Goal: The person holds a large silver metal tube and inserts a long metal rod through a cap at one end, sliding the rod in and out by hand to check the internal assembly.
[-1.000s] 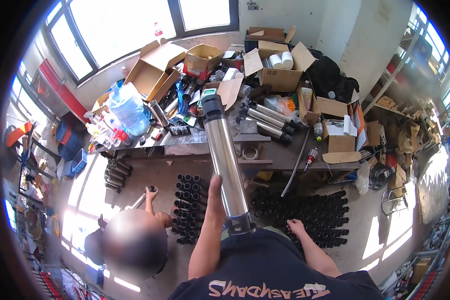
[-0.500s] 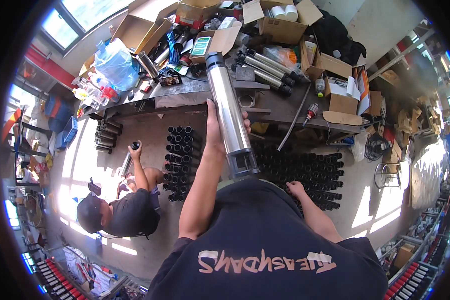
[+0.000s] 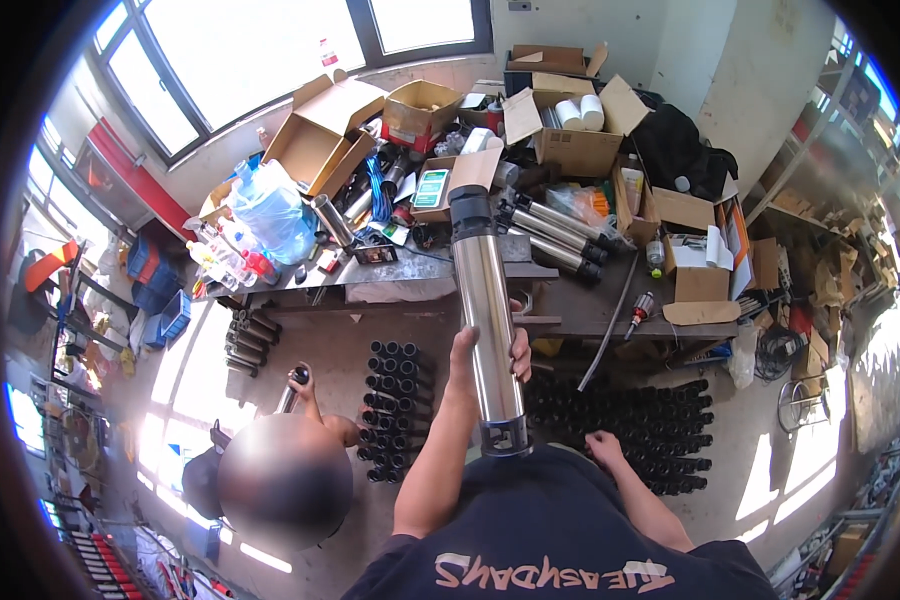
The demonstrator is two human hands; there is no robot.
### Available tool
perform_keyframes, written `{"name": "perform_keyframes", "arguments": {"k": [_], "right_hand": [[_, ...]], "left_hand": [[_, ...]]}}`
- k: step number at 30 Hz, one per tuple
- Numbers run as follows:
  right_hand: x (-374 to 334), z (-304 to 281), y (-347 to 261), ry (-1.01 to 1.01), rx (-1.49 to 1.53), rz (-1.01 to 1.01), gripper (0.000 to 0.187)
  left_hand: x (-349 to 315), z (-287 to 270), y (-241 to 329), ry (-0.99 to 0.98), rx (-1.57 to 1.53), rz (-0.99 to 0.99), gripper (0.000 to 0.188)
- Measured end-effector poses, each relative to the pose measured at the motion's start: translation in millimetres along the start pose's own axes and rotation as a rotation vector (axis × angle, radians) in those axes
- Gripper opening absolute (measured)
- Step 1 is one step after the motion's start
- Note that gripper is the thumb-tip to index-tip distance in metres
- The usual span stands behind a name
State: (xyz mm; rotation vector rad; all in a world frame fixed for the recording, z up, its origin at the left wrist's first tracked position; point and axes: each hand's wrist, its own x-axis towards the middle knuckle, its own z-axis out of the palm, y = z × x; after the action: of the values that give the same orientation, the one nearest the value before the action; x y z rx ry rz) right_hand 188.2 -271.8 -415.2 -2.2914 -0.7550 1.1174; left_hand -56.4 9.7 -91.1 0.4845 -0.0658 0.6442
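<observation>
My left hand (image 3: 466,362) is closed around a shiny steel cylinder (image 3: 486,300) with a black cap at its top and a black open-framed end piece at its bottom. It is held nearly upright in front of my body. My right hand (image 3: 602,447) hangs at my right side, fingers curled, near rows of black cylindrical parts (image 3: 630,425) on the floor. Whether anything is inside its fingers is hidden. A second group of black tubular parts (image 3: 393,400) stands in rows on the floor left of my left forearm.
A person (image 3: 280,480) crouches at the left, holding a black-ended tube (image 3: 298,376). Ahead is a cluttered workbench (image 3: 410,290) with steel cylinders (image 3: 560,240), a screwdriver-like red tool (image 3: 640,308) and cardboard boxes (image 3: 580,150). Several tubes (image 3: 252,338) lie under its left end.
The view has tilted up, showing more of the window and wall. The cylinder stays in my left hand and now sits lower in the picture. My right hand stays at my side.
</observation>
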Motion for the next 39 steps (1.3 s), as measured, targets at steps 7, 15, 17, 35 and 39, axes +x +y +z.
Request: {"name": "perform_keyframes", "arguments": {"k": [7,15,17,35,39], "right_hand": [[-76,-128,-332,-0.072,0.632,-0.712,0.037],[-76,-97,-318,-0.426,-0.222,-0.561,0.039],[-56,-40,-266,-0.468,-0.212,-0.528,0.044],[180,319,89,0.424,-0.567,0.311,0.062],[179,313,92,0.364,-0.567,0.234,0.063]], "left_hand": [[-32,-11,-12,0.211,0.519,-0.26,0.07],[-147,-84,-102,0.41,1.468,-0.502,0.054],[-187,-137,-135,0.449,1.651,-0.535,0.063],[-561,-554,-132,1.898,1.488,-0.905,0.072],[-557,-557,-146,1.897,1.395,-1.002,0.067]]}}
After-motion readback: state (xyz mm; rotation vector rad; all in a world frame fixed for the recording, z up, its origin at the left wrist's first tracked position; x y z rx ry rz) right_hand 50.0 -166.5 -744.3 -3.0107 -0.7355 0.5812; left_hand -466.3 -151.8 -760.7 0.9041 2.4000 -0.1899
